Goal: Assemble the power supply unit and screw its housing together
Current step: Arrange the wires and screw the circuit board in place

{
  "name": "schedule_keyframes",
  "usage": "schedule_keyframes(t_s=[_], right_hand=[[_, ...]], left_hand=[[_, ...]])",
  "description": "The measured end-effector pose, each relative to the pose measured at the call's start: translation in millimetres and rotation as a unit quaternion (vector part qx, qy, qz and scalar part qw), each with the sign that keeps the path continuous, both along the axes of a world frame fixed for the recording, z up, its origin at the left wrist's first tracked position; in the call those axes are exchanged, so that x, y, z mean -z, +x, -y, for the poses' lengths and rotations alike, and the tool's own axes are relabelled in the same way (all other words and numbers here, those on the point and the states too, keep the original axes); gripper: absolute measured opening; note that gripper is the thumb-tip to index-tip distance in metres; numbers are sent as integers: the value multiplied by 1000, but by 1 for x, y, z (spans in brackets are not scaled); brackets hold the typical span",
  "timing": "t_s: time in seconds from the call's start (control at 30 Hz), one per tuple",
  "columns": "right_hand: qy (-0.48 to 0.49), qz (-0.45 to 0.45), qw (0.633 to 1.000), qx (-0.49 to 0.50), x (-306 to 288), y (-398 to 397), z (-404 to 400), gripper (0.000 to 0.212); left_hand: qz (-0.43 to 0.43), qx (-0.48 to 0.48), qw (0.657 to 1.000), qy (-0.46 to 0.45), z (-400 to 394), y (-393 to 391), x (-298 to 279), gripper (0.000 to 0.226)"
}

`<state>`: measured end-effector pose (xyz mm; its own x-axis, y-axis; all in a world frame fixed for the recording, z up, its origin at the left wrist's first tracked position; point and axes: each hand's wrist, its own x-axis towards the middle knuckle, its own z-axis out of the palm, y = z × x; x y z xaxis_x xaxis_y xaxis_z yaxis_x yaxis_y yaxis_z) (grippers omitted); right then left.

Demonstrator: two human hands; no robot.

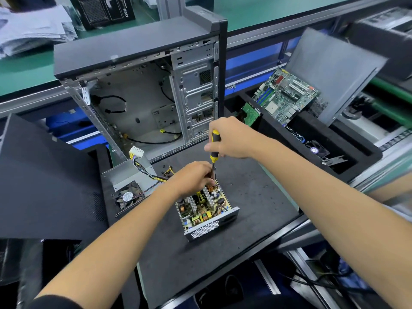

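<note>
Dark metal side panel (44, 184) lies far left on the bench. Beside it, the grey housing cover (131, 175) with its fan (128, 196) rests on the black foam mat (256, 197), wire bundle and white connector (136, 151) rising from it. Open PC case (142, 90) stands behind. Mid-mat: power supply base (207, 210), circuit board exposed, perforated wall facing the camera. Left hand (194, 177) curls its fingers at the board's far corner, around the screwdriver shaft; exact pinch unclear. Right hand (231, 137) grips the yellow-black screwdriver (214, 146), upright, tip at that corner. Motherboard (285, 94) leans in the foam tray, right.
</note>
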<state>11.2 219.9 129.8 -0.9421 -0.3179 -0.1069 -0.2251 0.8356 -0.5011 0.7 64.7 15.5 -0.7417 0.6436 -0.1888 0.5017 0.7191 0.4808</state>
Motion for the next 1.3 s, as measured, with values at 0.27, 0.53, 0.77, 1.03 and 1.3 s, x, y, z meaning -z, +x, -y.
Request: schedule_keyframes(t_s=[0.27,0.53,0.77,1.03,1.3], right_hand=[[115,16,993,-13,20,15,-9,33],[98,32,994,20,29,31,-22,26],[79,54,995,37,44,38,-29,26],[75,62,995,35,64,39,-30,27],[72,69,994,34,70,39,-33,26]], left_hand=[[16,48,999,-10,-13,11,11,20],[52,95,994,-16,-39,11,17,14],[70,111,991,-34,-46,12,29,10],[144,131,980,-50,-46,9,35,5],[192,142,966,-103,-49,1,29,23]])
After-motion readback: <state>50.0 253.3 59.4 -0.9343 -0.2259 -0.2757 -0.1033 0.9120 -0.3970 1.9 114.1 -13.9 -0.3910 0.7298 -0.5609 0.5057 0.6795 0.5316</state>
